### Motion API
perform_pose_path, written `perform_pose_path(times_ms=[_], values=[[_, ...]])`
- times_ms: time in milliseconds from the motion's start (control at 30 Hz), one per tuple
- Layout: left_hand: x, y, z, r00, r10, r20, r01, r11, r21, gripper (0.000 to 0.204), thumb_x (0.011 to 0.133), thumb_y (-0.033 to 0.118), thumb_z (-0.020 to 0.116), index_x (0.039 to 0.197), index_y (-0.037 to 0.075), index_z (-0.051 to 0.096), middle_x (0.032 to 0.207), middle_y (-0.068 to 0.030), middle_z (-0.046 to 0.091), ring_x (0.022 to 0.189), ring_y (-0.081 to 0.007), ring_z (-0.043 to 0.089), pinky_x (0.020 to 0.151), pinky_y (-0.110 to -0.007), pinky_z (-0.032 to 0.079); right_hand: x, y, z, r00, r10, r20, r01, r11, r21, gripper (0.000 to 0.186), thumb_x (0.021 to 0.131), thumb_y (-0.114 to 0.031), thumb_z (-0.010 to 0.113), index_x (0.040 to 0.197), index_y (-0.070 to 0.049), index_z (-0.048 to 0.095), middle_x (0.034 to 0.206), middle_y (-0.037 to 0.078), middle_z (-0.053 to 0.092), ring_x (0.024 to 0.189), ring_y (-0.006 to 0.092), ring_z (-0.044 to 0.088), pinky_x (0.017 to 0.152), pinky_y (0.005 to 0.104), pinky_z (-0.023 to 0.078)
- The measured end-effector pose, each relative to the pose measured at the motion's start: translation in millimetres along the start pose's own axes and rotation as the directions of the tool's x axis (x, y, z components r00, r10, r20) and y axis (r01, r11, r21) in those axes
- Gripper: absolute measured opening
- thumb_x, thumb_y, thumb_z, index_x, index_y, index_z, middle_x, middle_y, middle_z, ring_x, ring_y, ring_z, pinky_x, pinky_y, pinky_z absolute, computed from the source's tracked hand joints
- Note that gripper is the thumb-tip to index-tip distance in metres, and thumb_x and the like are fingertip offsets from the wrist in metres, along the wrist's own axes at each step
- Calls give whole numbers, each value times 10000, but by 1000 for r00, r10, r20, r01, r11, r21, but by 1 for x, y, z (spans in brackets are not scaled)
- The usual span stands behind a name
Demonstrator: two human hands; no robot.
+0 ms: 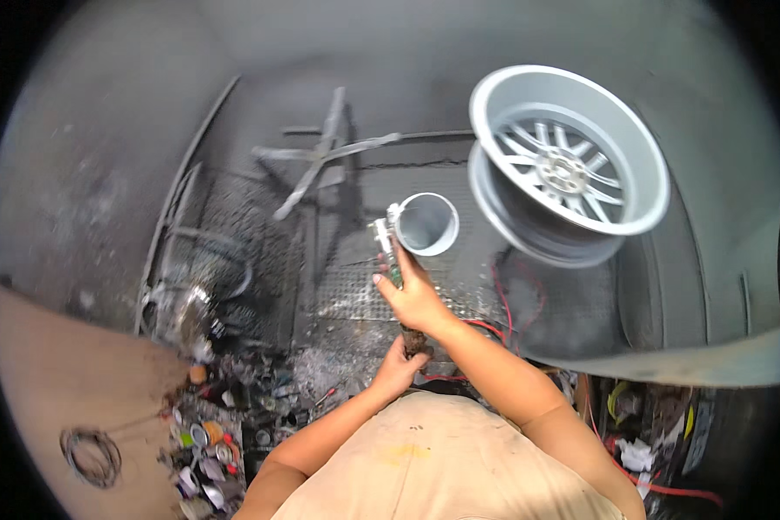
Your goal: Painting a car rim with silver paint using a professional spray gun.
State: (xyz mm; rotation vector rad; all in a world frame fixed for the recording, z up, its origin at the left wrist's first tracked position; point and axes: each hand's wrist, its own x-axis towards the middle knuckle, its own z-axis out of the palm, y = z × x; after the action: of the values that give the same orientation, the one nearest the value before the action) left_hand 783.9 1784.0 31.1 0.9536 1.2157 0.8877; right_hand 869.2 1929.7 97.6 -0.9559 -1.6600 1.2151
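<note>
Near the middle, my right hand [414,296] is closed around the grip of a spray gun [385,238], with its metal head pointing away from me. A round grey cup [427,247], open at the top, sits against the gun's right side; it looks attached, but I cannot be sure. Below, close to my body, my left hand [397,371] is wrapped round a dark, rough-looking piece [414,339] under the gun, perhaps its hose end. Off to the right stands a silver multi-spoke wheel rim [654,195], tilted with its open side up, apart from both hands.
A grey-coated cross-shaped stand [319,158] is at the far left. A red hose [494,328] runs by my right forearm. Cans and clutter [204,446] lie at the lower left, below a coiled cable [91,458]. A pale panel edge [711,362] crosses the right side.
</note>
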Motion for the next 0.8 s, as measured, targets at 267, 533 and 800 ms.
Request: perform_pose_path(times_ms=[267, 533, 800], values=[[-86, 0, -199, 777, -17, -629, 168, 969, 181, 384, 876, 239, 813, 1127, -26, 695, 956, -65, 748, 826, -130, 641, 777, -320, 519, -46, 41, 69, 804, 352, 480, -311, 936, -164, 747, 932, -412, 725, 1488, 30, 494, 1418, 294, 584, 1345, 378, 564, 1135, 431, 431], [-215, 31, -458, 699, -232, -677, 404, 909, 106, 272, 883, 256, 812, 1056, 79, 698, 745, 16, 598, 585, -105, 507, 532, -297, 413, -208, 146, 131, 569, 804, 172, -821, 567, 63, 467, 953, -189, 709, 1307, 96, 602, 883, 72, 681, 723, 137, 595, 675, 299, 511], [-259, 59, -608, 598, -372, -710, 353, 917, -184, 280, 918, 289, 747, 1060, 90, 609, 685, 49, 539, 475, -67, 385, 435, -283, 296, -161, 95, 193, 639, 708, 300, -586, 701, -406, 551, 938, -244, 716, 1379, 57, 583, 1179, 245, 731, 1035, 315, 734, 936, 398, 559]])
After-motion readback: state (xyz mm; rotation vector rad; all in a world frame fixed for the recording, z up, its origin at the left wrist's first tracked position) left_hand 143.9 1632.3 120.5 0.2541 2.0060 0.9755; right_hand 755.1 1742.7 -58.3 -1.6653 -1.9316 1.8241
